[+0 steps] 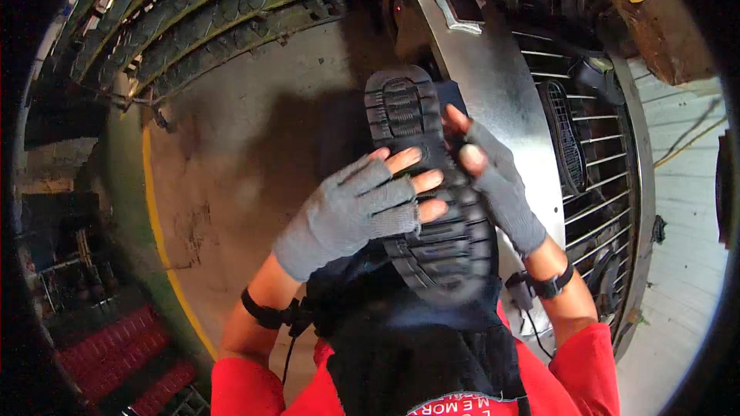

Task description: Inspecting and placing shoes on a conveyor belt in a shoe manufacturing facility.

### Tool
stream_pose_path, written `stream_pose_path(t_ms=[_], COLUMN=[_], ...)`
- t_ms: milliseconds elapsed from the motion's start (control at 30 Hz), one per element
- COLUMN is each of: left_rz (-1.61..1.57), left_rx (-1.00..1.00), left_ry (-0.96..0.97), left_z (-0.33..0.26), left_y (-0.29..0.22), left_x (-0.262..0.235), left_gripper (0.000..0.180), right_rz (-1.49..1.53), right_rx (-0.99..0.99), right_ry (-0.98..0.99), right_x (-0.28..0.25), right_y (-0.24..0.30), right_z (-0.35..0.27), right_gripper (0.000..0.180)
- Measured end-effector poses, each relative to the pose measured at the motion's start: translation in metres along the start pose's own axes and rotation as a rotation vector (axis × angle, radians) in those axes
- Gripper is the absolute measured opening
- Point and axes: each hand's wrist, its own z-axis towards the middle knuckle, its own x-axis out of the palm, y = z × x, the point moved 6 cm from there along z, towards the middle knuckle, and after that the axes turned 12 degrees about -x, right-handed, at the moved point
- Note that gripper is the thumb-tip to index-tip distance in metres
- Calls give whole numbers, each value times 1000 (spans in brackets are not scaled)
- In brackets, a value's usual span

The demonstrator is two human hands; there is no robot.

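Observation:
A long black rubber shoe sole point(447, 246) with deep treads lies in front of my body, its tread side facing up. My left hand point(354, 200), in a grey fingerless glove, grips it from the left, bare fingertips resting across its middle. Its thumb is hidden. On the other edge is my right hand point(497, 169), gloved the same way, with thumb and forefinger showing at the sole's side. The remaining right fingers are hidden. The sole's near end looks slightly blurred. Whether an upper is attached underneath cannot be seen.
A metal worktable point(493, 92) stands at the right, with a dark flat object point(464, 1) on white cloth or paper. Past it, another black sole point(565, 135) lies on a barred rack point(605, 173). Tiered racks point(231, 23) stand far left; dark red moulded pieces point(116, 339) near left.

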Motion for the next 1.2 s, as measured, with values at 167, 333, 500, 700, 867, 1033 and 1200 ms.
stream_pose_path(t_ms=[167,333,500,700,867,1033,1200], left_rz=[-556,-799,-692,-825,-787,-907,-858], left_rx=[-209,-862,-755,-363,-587,-907,-923], left_ry=[250,-201,4,120,147,-83,-3], left_z=[-21,38,41,11,22,35,59], left_y=[27,99,90,22,50,80,98], left_x=[31,30,48,-17,11,45,48], left_gripper=[39,52,84,58,54,62,61], right_rz=[77,-189,-430,-86,135,342,161], right_rx=[165,99,-138,-160,104,419,321], right_ry=[-60,-10,66,550,252,-152,-103], right_x=[-14,-18,-17,-2,-8,-2,-11], right_y=[-28,-17,1,63,16,-23,-36], right_z=[13,62,64,2,6,33,52], right_gripper=[64,37,39,59,53,47,61])
